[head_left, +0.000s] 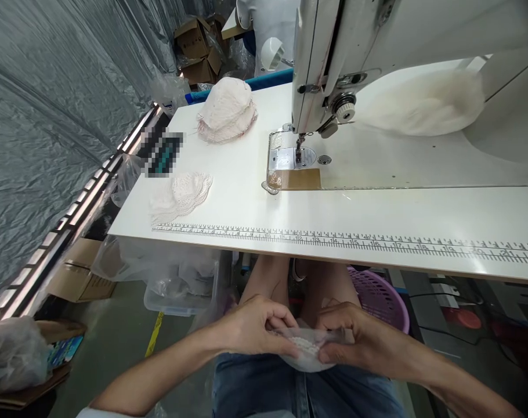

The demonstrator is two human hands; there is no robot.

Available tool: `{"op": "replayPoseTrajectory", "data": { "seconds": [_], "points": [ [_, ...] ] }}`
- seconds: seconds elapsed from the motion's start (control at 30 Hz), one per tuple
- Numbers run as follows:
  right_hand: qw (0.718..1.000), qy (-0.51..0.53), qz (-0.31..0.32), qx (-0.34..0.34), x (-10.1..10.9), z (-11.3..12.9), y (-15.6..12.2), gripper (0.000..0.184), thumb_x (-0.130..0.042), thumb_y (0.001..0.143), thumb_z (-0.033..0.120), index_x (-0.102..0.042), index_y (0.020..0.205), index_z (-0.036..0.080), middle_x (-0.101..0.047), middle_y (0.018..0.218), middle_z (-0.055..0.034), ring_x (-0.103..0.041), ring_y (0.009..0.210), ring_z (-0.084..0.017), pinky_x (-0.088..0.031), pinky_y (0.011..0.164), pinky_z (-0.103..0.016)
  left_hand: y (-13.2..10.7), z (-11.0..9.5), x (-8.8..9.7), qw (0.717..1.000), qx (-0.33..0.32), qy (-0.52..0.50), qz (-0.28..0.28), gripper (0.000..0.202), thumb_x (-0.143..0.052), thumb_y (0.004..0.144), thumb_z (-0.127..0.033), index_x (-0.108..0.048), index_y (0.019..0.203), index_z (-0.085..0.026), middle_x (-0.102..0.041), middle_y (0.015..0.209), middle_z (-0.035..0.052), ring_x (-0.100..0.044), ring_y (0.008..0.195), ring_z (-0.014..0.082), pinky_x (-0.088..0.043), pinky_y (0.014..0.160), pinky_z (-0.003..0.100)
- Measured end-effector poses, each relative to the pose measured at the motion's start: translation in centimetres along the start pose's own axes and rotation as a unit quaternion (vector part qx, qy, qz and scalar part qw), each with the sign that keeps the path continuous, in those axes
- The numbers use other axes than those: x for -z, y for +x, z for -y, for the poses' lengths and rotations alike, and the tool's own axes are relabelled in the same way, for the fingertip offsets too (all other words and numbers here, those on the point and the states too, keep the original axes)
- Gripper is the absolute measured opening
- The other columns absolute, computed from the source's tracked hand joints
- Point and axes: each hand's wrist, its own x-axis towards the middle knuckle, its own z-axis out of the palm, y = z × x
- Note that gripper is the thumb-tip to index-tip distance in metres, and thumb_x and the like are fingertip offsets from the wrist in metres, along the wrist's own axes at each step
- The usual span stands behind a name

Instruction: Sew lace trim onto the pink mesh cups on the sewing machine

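Observation:
Over my lap, both hands grip a small translucent bag (pixel 308 361) with white, lacy-looking material in its mouth. My left hand (pixel 264 328) pinches its left side between thumb and fingers. On the opposite side my right hand (pixel 346 334) is closed, with its thumb pressed at the rim. What lies deeper in the bag cannot be made out. Above my hands, a flat white lace piece (pixel 183 194) rests on the left part of the sewing table (pixel 242 203). Farther back sits a stack of pale, cup-shaped fabric pieces (pixel 227 110) with frayed edges.
A sewing machine (pixel 355 35) stands on the table, its needle over the metal plate (pixel 285 158). White fabric (pixel 429 104) lies under its arm. A ruler strip (pixel 333 239) runs along the front edge. Below are a clear bin (pixel 177 302) and a purple basket (pixel 381 299).

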Motion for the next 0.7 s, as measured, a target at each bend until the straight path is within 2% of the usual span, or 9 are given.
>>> {"op": "replayPoseTrajectory", "data": {
  "seconds": [0.07, 0.2, 0.33, 0.53, 0.7],
  "points": [
    [1.0, 0.012, -0.002, -0.016, 0.1, 0.3, 0.0, 0.03, -0.064, 0.077, 0.049, -0.069, 0.08, 0.02, -0.06, 0.077, -0.0001, -0.054, 0.077, -0.017, -0.039, 0.064, -0.023, 0.0, -0.1, -0.1, 1.0, -0.004, 0.005, -0.003, 0.032, -0.072, 0.068, -0.034, -0.068, 0.091, -0.012, -0.072, 0.082, 0.0082, -0.065, 0.076, 0.0194, -0.045, 0.065, 0.021],
    [0.999, 0.052, 0.0, -0.011, -0.1, 0.7, 0.1, 0.027, -0.061, 0.08, 0.044, -0.067, 0.076, 0.018, -0.055, 0.068, 0.0016, -0.049, 0.065, -0.012, -0.033, 0.054, -0.02, 0.0, -0.3, -0.3, 1.0, -0.005, 0.005, -0.024, 0.029, -0.071, 0.068, -0.032, -0.068, 0.09, -0.013, -0.069, 0.076, 0.0046, -0.061, 0.069, 0.0151, -0.041, 0.061, 0.019],
    [0.994, 0.098, 0.003, -0.057, 0.1, 0.5, 0.0, 0.025, -0.064, 0.077, 0.042, -0.063, 0.076, 0.017, -0.046, 0.061, 0.0044, -0.038, 0.055, -0.009, -0.026, 0.049, -0.02, -0.2, 0.2, -0.3, 0.998, -0.015, -0.018, -0.058, 0.028, -0.074, 0.066, -0.028, -0.069, 0.09, -0.014, -0.067, 0.075, 0.0022, -0.057, 0.07, 0.0125, -0.04, 0.063, 0.019],
    [0.992, 0.121, -0.007, -0.042, 0.4, -0.1, -0.4, 0.027, -0.065, 0.077, 0.043, -0.06, 0.071, 0.017, -0.05, 0.068, 0.0028, -0.04, 0.063, -0.011, -0.028, 0.056, -0.022, -0.4, 0.5, -0.9, 0.99, -0.029, -0.068, -0.122, 0.028, -0.076, 0.063, -0.023, -0.071, 0.089, -0.013, -0.064, 0.074, 0.0018, -0.055, 0.071, 0.0123, -0.04, 0.065, 0.019],
    [0.985, 0.166, -0.003, -0.055, 0.1, -0.4, -0.6, 0.028, -0.066, 0.077, 0.044, -0.059, 0.069, 0.018, -0.046, 0.066, 0.0039, -0.037, 0.06, -0.01, -0.025, 0.054, -0.022, -0.9, 0.2, -1.1, 0.987, -0.058, -0.071, -0.13, 0.028, -0.073, 0.067, -0.024, -0.071, 0.093, -0.015, -0.066, 0.08, 0.0027, -0.056, 0.074, 0.013, -0.042, 0.067, 0.02]
  ]
}}
